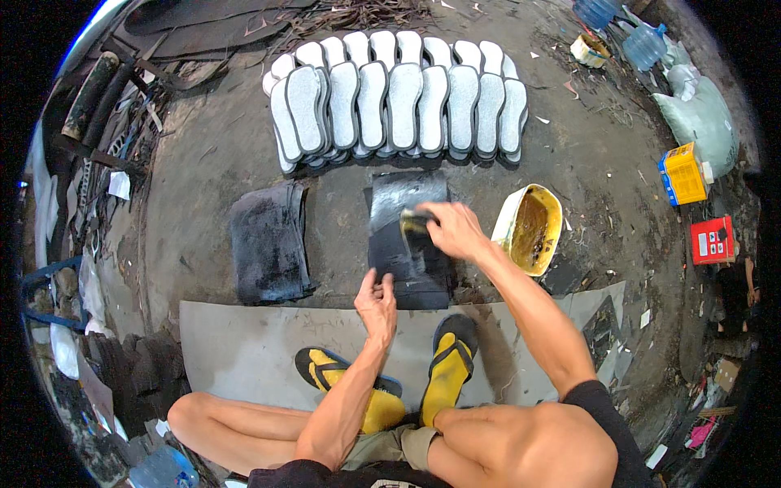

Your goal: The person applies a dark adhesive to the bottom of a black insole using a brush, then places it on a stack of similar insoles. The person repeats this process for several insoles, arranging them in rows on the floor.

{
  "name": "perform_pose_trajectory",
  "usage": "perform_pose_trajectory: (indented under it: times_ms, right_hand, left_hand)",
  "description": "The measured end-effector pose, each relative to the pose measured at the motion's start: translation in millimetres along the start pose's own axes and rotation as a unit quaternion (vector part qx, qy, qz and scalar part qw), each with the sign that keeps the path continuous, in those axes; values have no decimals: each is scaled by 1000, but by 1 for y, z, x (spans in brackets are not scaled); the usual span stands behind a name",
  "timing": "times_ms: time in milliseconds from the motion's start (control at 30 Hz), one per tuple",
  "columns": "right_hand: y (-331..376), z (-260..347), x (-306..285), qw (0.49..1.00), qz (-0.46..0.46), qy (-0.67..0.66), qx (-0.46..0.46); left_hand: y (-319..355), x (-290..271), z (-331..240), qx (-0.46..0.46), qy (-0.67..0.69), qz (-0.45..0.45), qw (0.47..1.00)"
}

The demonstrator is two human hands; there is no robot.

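Note:
A stack of black rectangular sheets [431, 281] lies in front of me, its upper part shiny and wet-looking. My right hand [455, 230] is closed round a brush [416, 218] whose yellowish end rests over the top sheet. Most of the brush is hidden by the fingers and blur. At the sheet's near left edge, my left hand [376, 303] has its fingertips down, thumb and fingers apart. Just right of my right hand stands a cut-open white and yellow container [533, 228] with brown-yellow liquid inside. Another pile of dark sheets [268, 242] lies to the left.
Rows of stacked white-topped shoe soles [404, 102] stand beyond the sheets. A grey mat [260, 333] lies under my sandalled feet [447, 370]. At right are a yellow can [683, 175], a red box [712, 241] and a pale sack [700, 122]. Scrap crowds the left side.

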State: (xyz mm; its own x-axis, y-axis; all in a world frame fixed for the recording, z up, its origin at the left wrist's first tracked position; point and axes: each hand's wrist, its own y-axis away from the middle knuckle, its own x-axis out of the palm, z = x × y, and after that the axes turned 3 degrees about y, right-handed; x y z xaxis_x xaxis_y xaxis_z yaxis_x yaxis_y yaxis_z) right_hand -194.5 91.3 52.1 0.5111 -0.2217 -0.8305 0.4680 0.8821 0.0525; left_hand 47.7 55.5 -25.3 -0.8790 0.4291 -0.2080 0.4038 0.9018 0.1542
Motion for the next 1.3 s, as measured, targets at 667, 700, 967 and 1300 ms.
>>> perform_pose_trajectory:
  times_ms: [667, 700, 967, 1300]
  right_hand:
    - [64, 29, 71, 971, 40, 126, -197]
    - [74, 33, 69, 966, 43, 129, -221]
    - [76, 24, -79, 969, -126, -173, 123]
    - [186, 28, -109, 916, 15, 297, 269]
  left_hand:
    - [-21, -34, -13, -31, 21, -47, 998]
    - [-31, -36, -12, -45, 66, -72, 994]
    - [-53, -1, -11, -64, -128, 13, 990]
    - [-82, -13, -53, 91, -37, 86, 991]
